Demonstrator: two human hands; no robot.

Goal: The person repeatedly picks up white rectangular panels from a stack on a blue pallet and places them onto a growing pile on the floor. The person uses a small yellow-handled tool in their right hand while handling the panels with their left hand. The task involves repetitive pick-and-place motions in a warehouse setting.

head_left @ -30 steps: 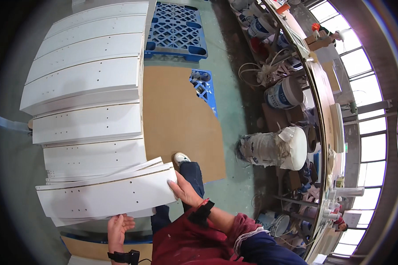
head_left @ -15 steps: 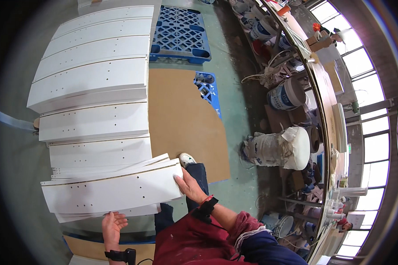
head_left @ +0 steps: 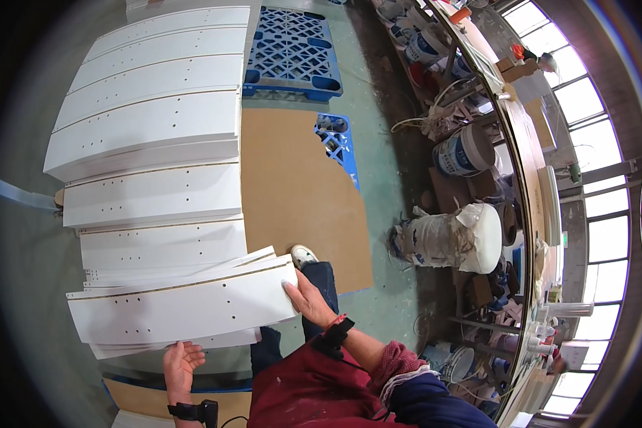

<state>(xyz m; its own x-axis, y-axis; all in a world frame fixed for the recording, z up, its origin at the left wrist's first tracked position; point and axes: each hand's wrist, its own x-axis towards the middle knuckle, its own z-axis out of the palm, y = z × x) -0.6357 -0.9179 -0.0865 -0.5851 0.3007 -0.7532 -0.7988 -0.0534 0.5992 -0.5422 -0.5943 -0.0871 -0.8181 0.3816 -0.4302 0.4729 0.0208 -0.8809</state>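
Observation:
A white drilled panel [head_left: 185, 305] lies slightly askew on top of the nearest stack, with several small dark holes and a bare brown edge. Its right end is in the grip of my right hand [head_left: 310, 299], the thumb on the upper face and the other fingers hidden beneath. My left hand [head_left: 183, 365] is at the panel's near long edge, palm turned up and fingers apart, not closed round it. Under the held panel, the ends of more white panels [head_left: 228, 341] stick out. Just beyond is another stack of matching panels [head_left: 160, 246].
Further stacks of white panels [head_left: 146, 125] run away along the left. A brown sheet [head_left: 299, 192] covers part of a blue pallet [head_left: 346, 146] on the floor, beside my shoe [head_left: 303, 255]. Another blue pallet [head_left: 292, 53] is farther off. A wrapped drum [head_left: 446, 241] and a cluttered workbench [head_left: 524, 235] stand right.
Both hands and the panel stay almost where they were; the held end has shifted very slightly to the right.

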